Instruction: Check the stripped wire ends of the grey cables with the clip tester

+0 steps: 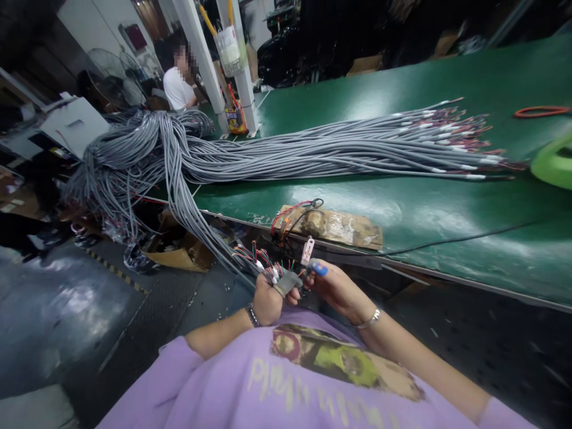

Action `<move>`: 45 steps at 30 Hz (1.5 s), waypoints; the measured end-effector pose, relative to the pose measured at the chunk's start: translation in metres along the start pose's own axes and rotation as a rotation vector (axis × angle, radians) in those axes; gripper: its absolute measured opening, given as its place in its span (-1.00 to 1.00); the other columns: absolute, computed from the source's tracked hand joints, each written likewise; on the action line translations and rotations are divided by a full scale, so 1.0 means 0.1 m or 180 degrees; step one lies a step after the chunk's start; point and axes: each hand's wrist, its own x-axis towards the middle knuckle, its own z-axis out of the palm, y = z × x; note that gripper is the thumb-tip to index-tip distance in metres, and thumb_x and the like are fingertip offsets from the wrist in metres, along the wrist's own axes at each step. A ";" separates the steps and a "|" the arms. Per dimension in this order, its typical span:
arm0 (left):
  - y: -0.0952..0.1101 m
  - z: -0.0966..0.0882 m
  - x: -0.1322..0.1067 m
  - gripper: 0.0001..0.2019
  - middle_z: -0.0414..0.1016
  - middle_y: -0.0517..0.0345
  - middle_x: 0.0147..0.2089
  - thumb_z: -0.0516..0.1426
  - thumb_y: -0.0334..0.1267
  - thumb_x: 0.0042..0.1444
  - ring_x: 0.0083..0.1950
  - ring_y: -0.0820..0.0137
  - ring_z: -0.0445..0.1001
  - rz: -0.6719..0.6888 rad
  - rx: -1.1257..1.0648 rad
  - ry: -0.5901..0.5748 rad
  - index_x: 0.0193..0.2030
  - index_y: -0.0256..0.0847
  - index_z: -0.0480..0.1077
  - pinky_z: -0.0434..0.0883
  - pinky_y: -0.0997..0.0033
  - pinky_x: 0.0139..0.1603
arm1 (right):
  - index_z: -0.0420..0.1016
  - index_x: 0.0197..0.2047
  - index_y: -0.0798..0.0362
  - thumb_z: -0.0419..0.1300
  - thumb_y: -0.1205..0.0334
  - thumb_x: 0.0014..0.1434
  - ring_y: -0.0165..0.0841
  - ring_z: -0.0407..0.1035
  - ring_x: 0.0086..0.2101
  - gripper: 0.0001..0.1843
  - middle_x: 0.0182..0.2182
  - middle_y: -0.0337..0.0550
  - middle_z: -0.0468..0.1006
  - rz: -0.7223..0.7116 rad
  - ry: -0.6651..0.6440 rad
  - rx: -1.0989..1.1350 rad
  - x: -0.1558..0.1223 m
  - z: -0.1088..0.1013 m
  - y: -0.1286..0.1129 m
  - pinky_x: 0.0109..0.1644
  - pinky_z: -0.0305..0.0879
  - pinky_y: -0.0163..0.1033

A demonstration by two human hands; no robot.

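My left hand (268, 301) is closed around the ends of several grey cables (214, 238), just in front of my body. Thin coloured wires (255, 253) fan out from the cable ends, with white sleeves among them. A dark grey wrap (288, 283) lies at my left fingertips; whether it is tape or a finger cover I cannot tell. My right hand (337, 289) pinches at a thin orange wire beside that wrap. Blue covering (319, 268) shows on one right finger. A whitish tag with print (307, 251) stands just behind my right fingertips.
Across the green table (429, 214) lies a long bundle of grey cables (313, 152). A worn wooden board (344, 227) with attached wires sits at the near edge. An orange loop (538, 111) and a green object (554, 162) are at right. A person (179, 86) sits beyond.
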 end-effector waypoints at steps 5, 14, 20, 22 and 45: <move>0.07 0.07 0.02 -0.51 0.43 0.19 -0.65 0.26 0.23 -0.16 -0.68 0.53 0.33 -0.0016 0.0054 -0.0082 -0.50 -0.26 0.46 0.33 0.53 -0.65 | 0.50 -0.42 0.06 0.35 -0.26 -0.15 -0.45 0.16 -0.57 -0.49 -0.62 -0.30 0.35 -0.0078 0.0093 -0.0089 0.11 0.06 -0.06 -0.47 0.14 -0.29; 0.12 0.10 0.05 -0.48 0.42 0.19 -0.67 0.24 0.27 -0.17 -0.70 0.53 0.31 0.0079 0.0129 0.0008 -0.51 -0.25 0.45 0.32 0.52 -0.67 | 0.37 -0.60 0.01 0.28 -0.34 -0.12 -0.46 0.06 -0.60 -0.46 -0.70 -0.34 0.25 -0.0801 0.0715 -0.0454 0.16 0.12 -0.04 -0.49 0.05 -0.29; 0.31 0.14 0.06 -0.59 0.40 0.22 -0.69 0.27 0.14 -0.15 -0.67 0.48 0.35 0.0470 0.0485 0.0164 -0.54 -0.21 0.40 0.33 0.50 -0.63 | 0.47 -0.49 0.03 0.28 -0.37 -0.15 -0.42 0.13 -0.57 -0.43 -0.62 -0.26 0.36 -0.0436 0.0188 -0.0052 0.22 0.16 -0.05 -0.48 0.13 -0.27; 0.33 0.13 0.08 -0.65 0.41 0.20 -0.68 0.27 0.07 -0.11 -0.64 0.46 0.36 0.0717 0.0702 0.0231 -0.54 -0.20 0.42 0.34 0.46 -0.59 | 0.45 -0.56 0.03 0.21 -0.42 -0.12 -0.41 0.13 -0.57 -0.40 -0.64 -0.25 0.35 -0.0713 0.0490 -0.0394 0.22 0.15 -0.04 -0.47 0.13 -0.26; 0.22 0.05 0.09 -0.84 0.48 0.16 -0.59 0.20 -0.22 0.00 -0.55 0.43 0.41 0.1603 0.1593 0.0164 -0.55 -0.18 0.42 0.36 0.47 -0.47 | 0.54 -0.44 0.02 0.44 -0.04 -0.12 -0.41 0.38 -0.52 -0.68 -0.53 -0.25 0.57 -0.0175 0.0437 0.1077 0.36 0.13 0.05 -0.40 0.31 -0.29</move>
